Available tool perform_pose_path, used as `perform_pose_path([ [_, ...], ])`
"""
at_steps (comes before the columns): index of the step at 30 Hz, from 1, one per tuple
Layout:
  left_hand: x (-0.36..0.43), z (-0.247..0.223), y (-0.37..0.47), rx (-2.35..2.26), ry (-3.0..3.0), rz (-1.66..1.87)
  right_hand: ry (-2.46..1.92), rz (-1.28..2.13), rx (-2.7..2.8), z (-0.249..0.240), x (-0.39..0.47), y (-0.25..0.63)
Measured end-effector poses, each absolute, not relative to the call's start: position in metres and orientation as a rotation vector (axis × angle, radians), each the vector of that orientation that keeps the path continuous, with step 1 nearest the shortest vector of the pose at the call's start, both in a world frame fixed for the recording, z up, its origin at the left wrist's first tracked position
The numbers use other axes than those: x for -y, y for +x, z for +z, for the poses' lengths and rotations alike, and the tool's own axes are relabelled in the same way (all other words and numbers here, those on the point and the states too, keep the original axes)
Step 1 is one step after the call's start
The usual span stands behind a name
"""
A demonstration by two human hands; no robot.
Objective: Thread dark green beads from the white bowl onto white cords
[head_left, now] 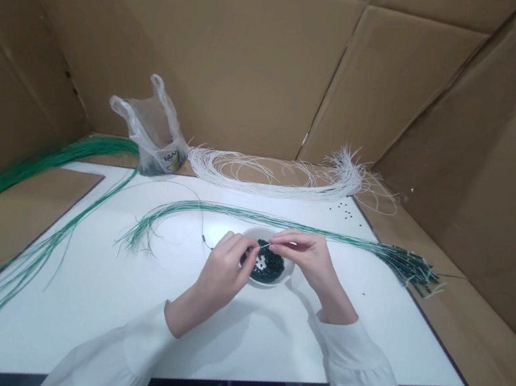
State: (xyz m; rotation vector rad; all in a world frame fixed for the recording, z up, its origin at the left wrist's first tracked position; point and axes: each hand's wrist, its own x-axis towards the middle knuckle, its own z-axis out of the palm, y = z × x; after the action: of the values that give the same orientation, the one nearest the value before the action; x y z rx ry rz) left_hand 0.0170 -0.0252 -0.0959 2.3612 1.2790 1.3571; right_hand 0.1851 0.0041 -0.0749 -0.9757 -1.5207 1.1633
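Both hands meet above a small white bowl [289,276] of dark beads [272,274], with a few white pieces among them. My left hand [224,265] is closed in a pinch on a thin cord [202,210], which trails from it toward the back left and carries a small dark bit near the hand. Just right of it, my right hand [305,255] pinches a short pale end of what looks like the same cord. Whether a bead sits between the fingertips is too small to tell. Behind the hands lies a bundle of green cords [235,211], its right end dark with many small pieces.
A white plastic bag [160,142] stands at the back left, beside a coiled bundle of white cords [268,189]. Long green cords [51,160] spread along the left side. Loose dark beads [347,213] lie at the back right. Cardboard walls [271,62] enclose the white tabletop [118,308].
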Motion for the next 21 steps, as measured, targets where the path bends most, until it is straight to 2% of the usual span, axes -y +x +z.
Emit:
perform_pose_path([
  [9, 0.0243, -0.0987, 0.0162, -1.299, 2.409, 1.281, -0.999, 1.068, 1.643, -0.0777, -0.0068, 0.188],
  [21, 0.0244, -0.0984, 0.0169, -1.303, 2.45, 1.205, -1.054, 1.187, 1.55, -0.0773, -0.0065, 0.1863],
])
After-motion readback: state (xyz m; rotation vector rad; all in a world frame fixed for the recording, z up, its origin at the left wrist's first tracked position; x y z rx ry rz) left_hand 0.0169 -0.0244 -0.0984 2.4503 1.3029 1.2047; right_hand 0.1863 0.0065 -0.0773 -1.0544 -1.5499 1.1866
